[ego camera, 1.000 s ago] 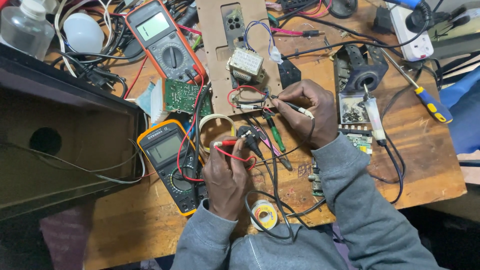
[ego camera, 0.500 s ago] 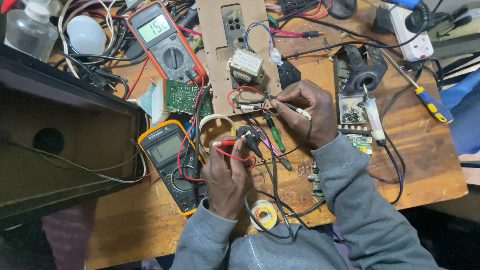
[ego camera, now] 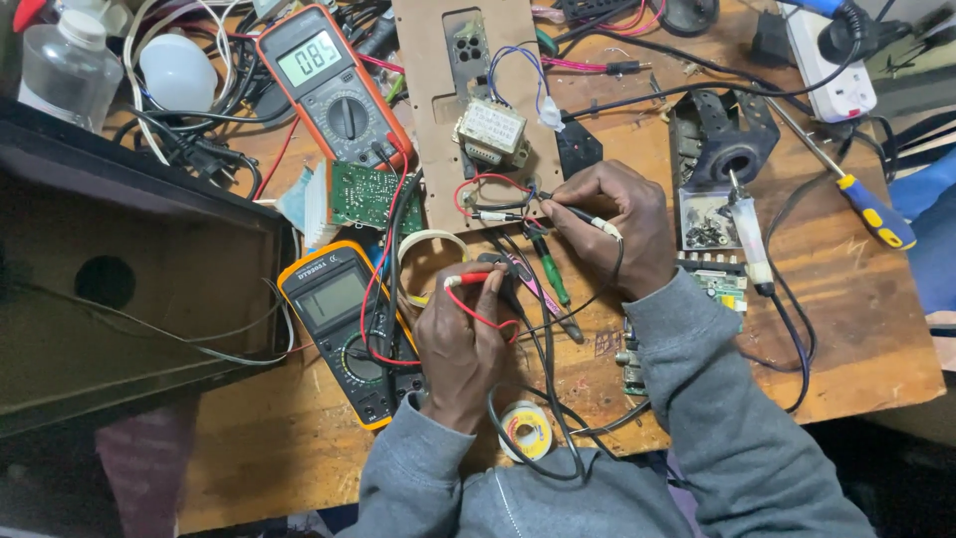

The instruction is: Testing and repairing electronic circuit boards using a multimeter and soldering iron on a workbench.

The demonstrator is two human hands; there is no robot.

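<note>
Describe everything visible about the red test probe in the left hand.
The red probe is a slim red plastic stick with a pale tip section, lying roughly level and pointing right. The left hand pinches it between its fingers. Its thin red lead loops down over the hand. It sits above the wooden bench, beside the yellow multimeter.

2 bare hands (ego camera: 460,344); grey, seemingly knitted long sleeves (ego camera: 732,418).

Red test probe (ego camera: 468,280) lying level in the left fist, black probe (ego camera: 578,213) pinched on the right, tip touching the board's red wire (ego camera: 478,182)
</note>
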